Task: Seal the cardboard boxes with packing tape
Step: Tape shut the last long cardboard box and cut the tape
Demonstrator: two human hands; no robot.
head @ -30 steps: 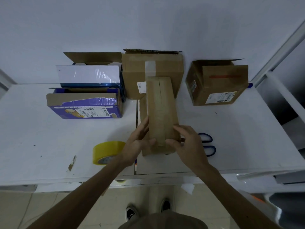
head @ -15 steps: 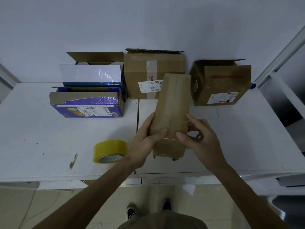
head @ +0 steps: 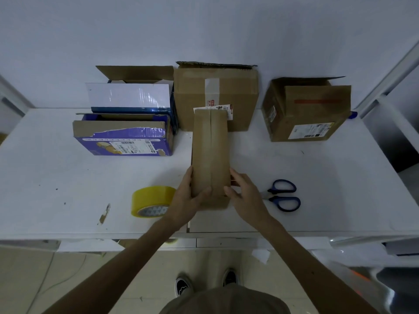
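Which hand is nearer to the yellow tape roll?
Left. The left hand grips the narrow box just beside the yellow tape roll; the right hand grips the box's other side, farther away, near the scissors.

Your right hand (head: pixel 246 196) covers the blades of the scissors (head: pixel 273 198); the long box (head: pixel 209 150) hides part of the label (head: pixel 229 111) at 12 o'clock, its print unreadable.

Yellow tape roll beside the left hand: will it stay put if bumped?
Probably not. The yellow tape roll seems to stand on its rim, core facing the person, so a sideways bump would likely roll it along the table. As a wound ring it is probably stiff to grip.
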